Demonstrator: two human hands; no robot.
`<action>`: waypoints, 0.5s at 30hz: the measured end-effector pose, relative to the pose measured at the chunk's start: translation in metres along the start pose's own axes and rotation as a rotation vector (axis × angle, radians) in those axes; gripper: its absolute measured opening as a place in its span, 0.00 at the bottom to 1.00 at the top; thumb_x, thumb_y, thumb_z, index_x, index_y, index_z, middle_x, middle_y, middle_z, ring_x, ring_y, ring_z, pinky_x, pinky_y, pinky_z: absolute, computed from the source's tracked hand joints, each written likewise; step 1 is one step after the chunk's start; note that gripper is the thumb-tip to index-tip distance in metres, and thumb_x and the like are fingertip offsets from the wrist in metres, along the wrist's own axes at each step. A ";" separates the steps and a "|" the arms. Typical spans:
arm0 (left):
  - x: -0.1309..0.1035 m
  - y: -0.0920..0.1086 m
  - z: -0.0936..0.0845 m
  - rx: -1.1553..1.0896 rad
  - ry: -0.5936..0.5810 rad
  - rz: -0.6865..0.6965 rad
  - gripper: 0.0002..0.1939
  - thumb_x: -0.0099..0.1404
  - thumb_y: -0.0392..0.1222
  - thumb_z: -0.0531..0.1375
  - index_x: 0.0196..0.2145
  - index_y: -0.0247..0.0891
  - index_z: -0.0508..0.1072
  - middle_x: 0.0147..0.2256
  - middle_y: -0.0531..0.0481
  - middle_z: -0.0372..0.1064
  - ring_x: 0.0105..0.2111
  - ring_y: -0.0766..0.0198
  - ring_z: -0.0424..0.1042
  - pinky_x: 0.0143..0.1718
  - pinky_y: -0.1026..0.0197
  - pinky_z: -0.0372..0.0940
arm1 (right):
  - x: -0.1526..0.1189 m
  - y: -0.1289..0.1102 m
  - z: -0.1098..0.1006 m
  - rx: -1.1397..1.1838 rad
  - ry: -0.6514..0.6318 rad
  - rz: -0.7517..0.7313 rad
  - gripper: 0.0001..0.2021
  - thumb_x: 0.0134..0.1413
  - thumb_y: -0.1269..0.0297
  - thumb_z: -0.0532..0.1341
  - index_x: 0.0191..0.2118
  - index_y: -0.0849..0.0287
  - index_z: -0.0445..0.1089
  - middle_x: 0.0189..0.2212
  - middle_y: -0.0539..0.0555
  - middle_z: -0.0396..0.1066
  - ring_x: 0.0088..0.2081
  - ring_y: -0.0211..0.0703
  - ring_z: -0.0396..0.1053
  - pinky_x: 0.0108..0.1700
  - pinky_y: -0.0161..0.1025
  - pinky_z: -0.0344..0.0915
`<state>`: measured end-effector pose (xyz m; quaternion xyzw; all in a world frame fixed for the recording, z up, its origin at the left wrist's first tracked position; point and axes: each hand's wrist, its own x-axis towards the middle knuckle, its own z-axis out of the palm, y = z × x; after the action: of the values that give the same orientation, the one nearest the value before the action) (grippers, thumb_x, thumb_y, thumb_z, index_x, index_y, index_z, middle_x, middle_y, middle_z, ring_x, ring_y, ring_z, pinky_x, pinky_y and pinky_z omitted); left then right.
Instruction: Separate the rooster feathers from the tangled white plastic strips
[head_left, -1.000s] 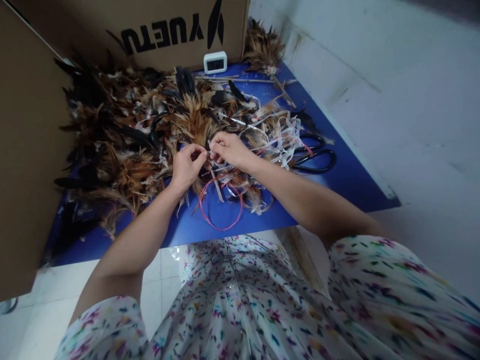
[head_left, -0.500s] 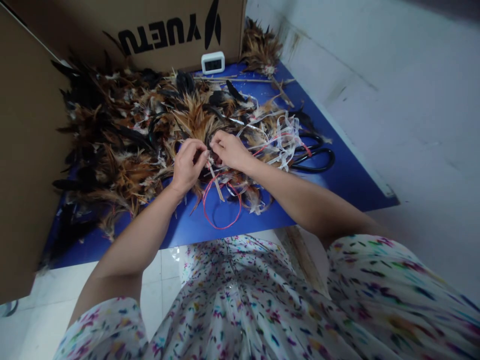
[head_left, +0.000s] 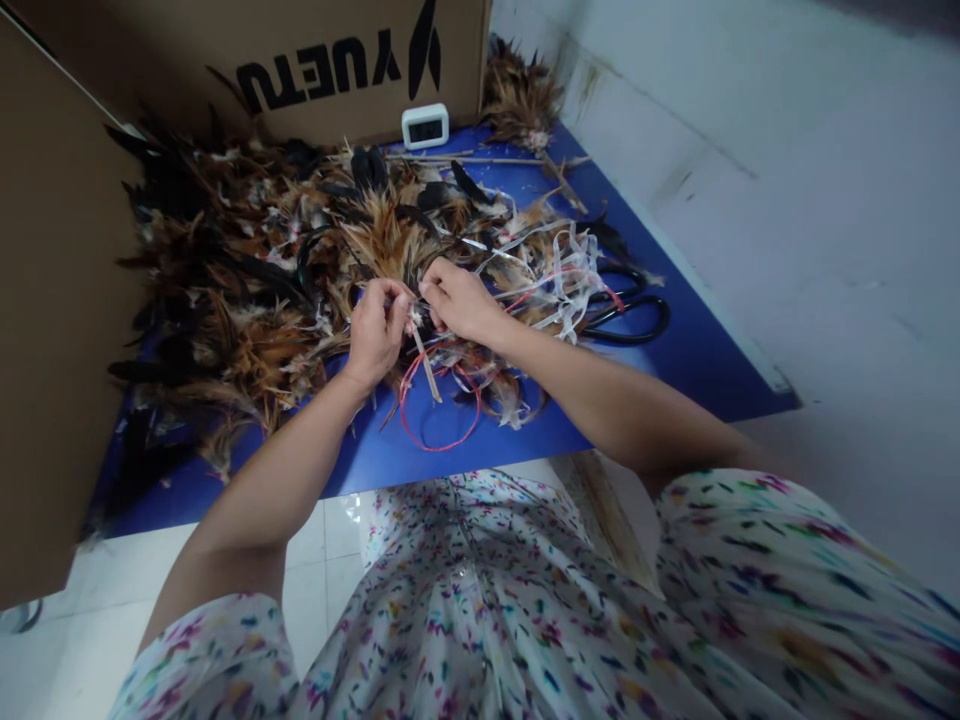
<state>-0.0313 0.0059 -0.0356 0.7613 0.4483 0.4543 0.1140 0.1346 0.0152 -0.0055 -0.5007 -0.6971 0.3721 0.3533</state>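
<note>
My left hand (head_left: 379,325) is closed in a pinch around the base of a brown feather bundle (head_left: 384,238), whose feathers fan out away from me. A thin pale stick (head_left: 427,370) runs from the bundle's bound end towards me. Close beside it, my right hand (head_left: 459,300) has its fingers pinched together. What lies between those fingers is too small to make out. Below both hands hangs a loop of red string (head_left: 442,449) over the blue tabletop.
Loose brown and black feathers (head_left: 247,340) cover the left of the blue table (head_left: 720,385). White ribbon (head_left: 574,265) lies by black-handled scissors (head_left: 660,320) at right. A small white digital clock (head_left: 425,127), a cardboard box (head_left: 330,80) and another feather bundle (head_left: 521,95) stand behind.
The left hand has shifted slightly, and the stick's near end and the red loop have moved a little left. The right hand stays close to the bundle's base.
</note>
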 end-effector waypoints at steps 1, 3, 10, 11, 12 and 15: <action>0.000 0.000 0.000 0.005 0.000 0.007 0.14 0.74 0.54 0.50 0.37 0.42 0.63 0.37 0.46 0.73 0.37 0.62 0.72 0.43 0.58 0.66 | 0.000 0.000 -0.001 -0.023 0.029 -0.030 0.08 0.66 0.70 0.54 0.32 0.55 0.60 0.19 0.46 0.64 0.24 0.38 0.65 0.35 0.37 0.62; 0.000 -0.001 0.000 0.015 0.003 0.016 0.14 0.74 0.54 0.50 0.37 0.42 0.63 0.36 0.46 0.73 0.37 0.61 0.72 0.43 0.58 0.66 | 0.000 -0.001 -0.002 -0.059 0.093 -0.097 0.07 0.65 0.70 0.56 0.33 0.55 0.61 0.23 0.47 0.66 0.29 0.39 0.66 0.39 0.37 0.61; -0.001 0.006 -0.001 -0.053 0.049 -0.079 0.19 0.72 0.61 0.51 0.35 0.42 0.65 0.36 0.47 0.73 0.34 0.62 0.72 0.38 0.58 0.67 | 0.001 -0.001 -0.003 -0.090 0.110 -0.126 0.06 0.63 0.71 0.56 0.32 0.56 0.64 0.29 0.49 0.68 0.33 0.39 0.64 0.43 0.37 0.60; -0.001 0.006 -0.001 -0.082 0.051 -0.102 0.20 0.71 0.62 0.52 0.35 0.42 0.65 0.36 0.47 0.73 0.31 0.63 0.71 0.35 0.59 0.67 | 0.002 0.000 -0.003 -0.093 0.104 -0.116 0.06 0.62 0.71 0.57 0.32 0.56 0.64 0.29 0.49 0.68 0.33 0.39 0.64 0.43 0.38 0.60; -0.001 0.007 -0.001 -0.113 0.043 -0.126 0.21 0.70 0.63 0.53 0.35 0.42 0.65 0.36 0.48 0.73 0.28 0.65 0.70 0.31 0.60 0.66 | 0.002 0.000 -0.003 -0.094 0.097 -0.107 0.06 0.62 0.71 0.57 0.32 0.56 0.64 0.29 0.49 0.68 0.33 0.39 0.64 0.43 0.38 0.60; -0.001 0.006 0.000 -0.207 -0.002 -0.205 0.23 0.68 0.66 0.53 0.36 0.42 0.64 0.35 0.50 0.71 0.20 0.70 0.63 0.21 0.62 0.61 | 0.005 0.003 -0.002 -0.077 0.092 -0.098 0.06 0.61 0.70 0.57 0.31 0.57 0.64 0.29 0.49 0.68 0.33 0.39 0.64 0.43 0.38 0.61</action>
<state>-0.0281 0.0017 -0.0326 0.6963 0.4743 0.4832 0.2382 0.1365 0.0207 -0.0064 -0.4957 -0.7178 0.3038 0.3831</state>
